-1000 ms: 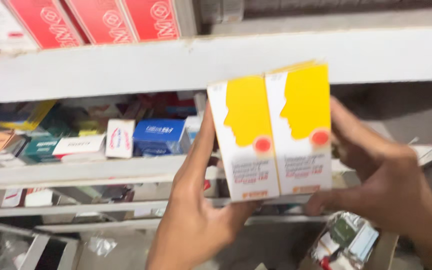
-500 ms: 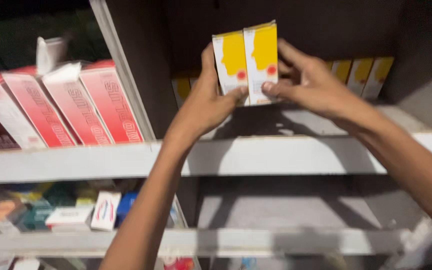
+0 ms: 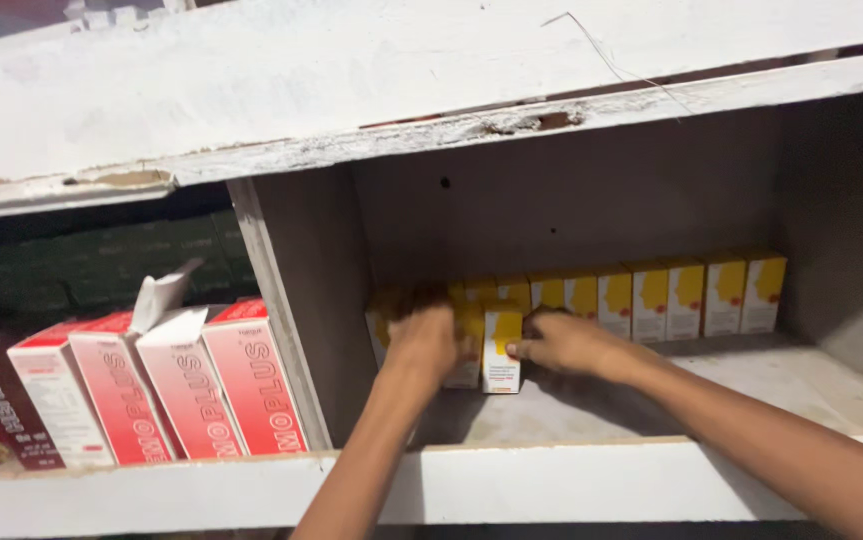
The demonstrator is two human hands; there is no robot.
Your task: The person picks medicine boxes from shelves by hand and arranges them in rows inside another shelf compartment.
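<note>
Two small white and yellow boxes (image 3: 501, 350) stand upright on the grey shelf (image 3: 712, 385), in front of a row of the same boxes (image 3: 672, 298) along the back wall. My left hand (image 3: 424, 340) covers the left box, which is mostly hidden behind it. My right hand (image 3: 564, 343) has its fingers on the right side of the other box. Both arms reach into the shelf compartment from below.
A vertical divider (image 3: 282, 310) separates this compartment from the left one, where several red and white cartons (image 3: 167, 385) lean, one with an open flap. A chipped white shelf board (image 3: 402, 90) runs overhead, and the white front edge (image 3: 592, 480) lies under my arms.
The camera has come closer to the upper shelf. My hands have carried the two yellow boxes from mid-air down and back onto the shelf, next to the row.
</note>
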